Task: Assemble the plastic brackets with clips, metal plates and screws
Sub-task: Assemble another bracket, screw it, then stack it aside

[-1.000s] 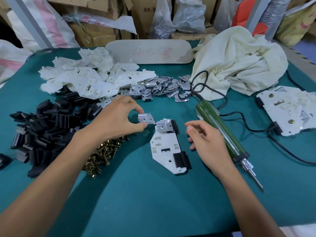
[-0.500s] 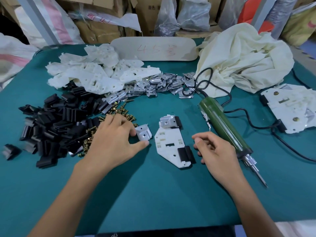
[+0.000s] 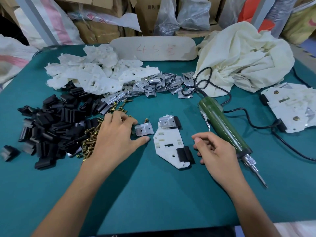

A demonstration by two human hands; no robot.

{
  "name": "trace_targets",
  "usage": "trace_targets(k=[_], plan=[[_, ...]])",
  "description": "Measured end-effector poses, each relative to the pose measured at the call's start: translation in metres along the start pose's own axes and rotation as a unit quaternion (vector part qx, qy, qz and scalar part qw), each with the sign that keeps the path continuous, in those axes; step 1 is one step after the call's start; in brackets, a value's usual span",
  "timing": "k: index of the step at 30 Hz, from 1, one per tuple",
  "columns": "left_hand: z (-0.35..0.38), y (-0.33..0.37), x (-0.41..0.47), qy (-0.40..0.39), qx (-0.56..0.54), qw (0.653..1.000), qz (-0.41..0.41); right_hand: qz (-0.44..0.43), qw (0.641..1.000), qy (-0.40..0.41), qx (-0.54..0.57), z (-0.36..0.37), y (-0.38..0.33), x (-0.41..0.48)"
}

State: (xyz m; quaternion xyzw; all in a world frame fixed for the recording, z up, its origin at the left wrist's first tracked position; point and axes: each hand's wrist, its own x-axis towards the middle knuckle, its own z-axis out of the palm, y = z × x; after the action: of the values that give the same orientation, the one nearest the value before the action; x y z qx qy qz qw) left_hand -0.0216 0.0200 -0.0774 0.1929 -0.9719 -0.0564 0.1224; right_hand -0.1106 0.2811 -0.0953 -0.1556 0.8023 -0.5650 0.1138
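Observation:
A white plastic bracket [image 3: 168, 144] lies in the middle of the green table [image 3: 153, 194]. It carries a black clip [image 3: 185, 153] at its near end, plus another black clip [image 3: 177, 121] and a metal plate [image 3: 165, 123] at its far end. A loose metal plate [image 3: 144, 129] lies flat just left of the bracket. My left hand [image 3: 118, 134] rests palm down on the brass screws [image 3: 89, 142], thumb stretched toward the loose plate. My right hand [image 3: 215, 151] rests loosely curled right of the bracket, holding nothing.
A green electric screwdriver [image 3: 222, 127] with a black cable lies right of my right hand. Piles of black clips [image 3: 51, 124], white brackets [image 3: 85, 77] and metal plates [image 3: 153, 84] fill the left and back. Assembled brackets [image 3: 290, 108] and a cream cloth [image 3: 242, 55] are at the right.
My left hand has put the loose metal plate down beside the bracket, let go of it and moved back onto the screw pile. My right hand has barely moved.

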Motion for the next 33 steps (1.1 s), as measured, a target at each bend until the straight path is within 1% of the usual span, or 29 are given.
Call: trace_targets(k=[6, 8, 11, 14, 18, 21, 24, 27, 31, 33], plan=[[-0.010, -0.008, 0.013, -0.016, 0.003, 0.995, 0.096, 0.003, 1.000, 0.001, 0.004, 0.000, -0.001, -0.001], [-0.014, -0.010, 0.012, 0.006, -0.003, 0.995, 0.101, 0.002, 1.000, 0.001, 0.004, 0.000, -0.001, -0.001], [-0.022, -0.010, 0.004, 0.036, -0.048, 0.994, 0.093, 0.002, 1.000, 0.002, 0.006, 0.000, -0.002, -0.001], [-0.031, 0.004, -0.009, 0.025, -0.101, 0.988, 0.117, 0.004, 1.000, 0.002, 0.007, 0.000, -0.002, -0.001], [-0.028, 0.036, -0.028, -0.006, -0.101, 0.980, 0.170, 0.002, 1.000, 0.001, 0.005, 0.000, -0.003, -0.001], [-0.025, 0.051, -0.032, -0.032, -0.084, 0.981, 0.171, -0.004, 1.000, 0.001, 0.000, 0.000, -0.001, -0.002], [-0.023, 0.059, -0.033, -0.023, -0.065, 0.983, 0.172, -0.006, 1.000, -0.007, -0.008, -0.001, -0.002, -0.002], [-0.022, 0.062, -0.032, -0.021, -0.063, 0.983, 0.170, -0.011, 0.999, -0.033, -0.031, -0.002, -0.003, -0.001], [-0.018, 0.066, -0.033, -0.005, -0.085, 0.980, 0.182, -0.020, 0.995, -0.080, -0.048, -0.004, -0.006, -0.001], [-0.016, 0.066, -0.034, -0.008, -0.100, 0.978, 0.181, -0.015, 0.993, -0.098, -0.059, -0.005, -0.006, -0.003]])
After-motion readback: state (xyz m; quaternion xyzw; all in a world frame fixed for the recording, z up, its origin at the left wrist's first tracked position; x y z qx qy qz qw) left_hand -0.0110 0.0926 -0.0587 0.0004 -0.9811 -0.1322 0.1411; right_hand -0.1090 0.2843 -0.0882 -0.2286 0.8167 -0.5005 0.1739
